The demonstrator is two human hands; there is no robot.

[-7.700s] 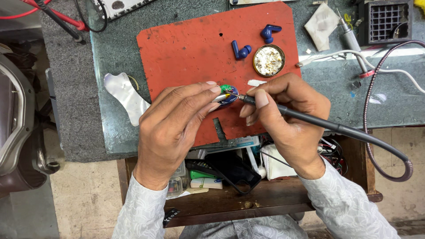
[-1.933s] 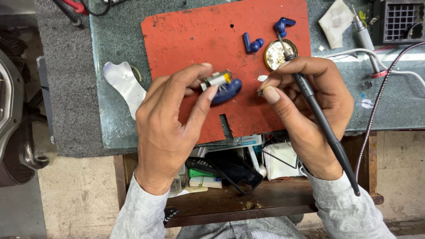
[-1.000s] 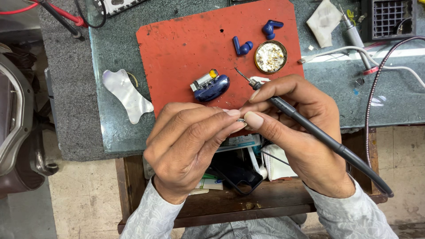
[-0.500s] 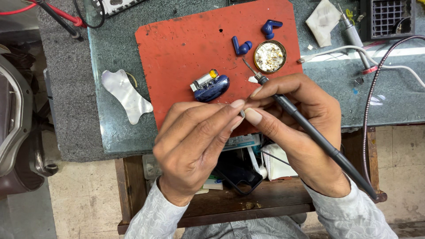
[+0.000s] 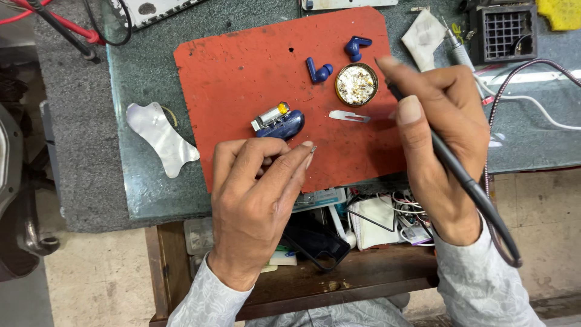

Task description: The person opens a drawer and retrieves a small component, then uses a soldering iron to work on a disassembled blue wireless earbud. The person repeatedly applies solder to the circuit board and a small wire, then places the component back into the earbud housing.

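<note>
Soldering iron [image 5: 460, 175] gripped in right hand [image 5: 445, 121] over mat's right edge; left hand [image 5: 257, 188] pinches a tiny piece.

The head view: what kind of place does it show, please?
Probably a small electronics repair bench: the right hand holds a corded soldering iron over a red work mat, beside an opened blue earbud case.

A red mat [image 5: 242, 79] carries two blue earbuds [image 5: 319, 71], a blue case [image 5: 279, 126], and a perhaps silvery-white tin [image 5: 356, 84].
</note>
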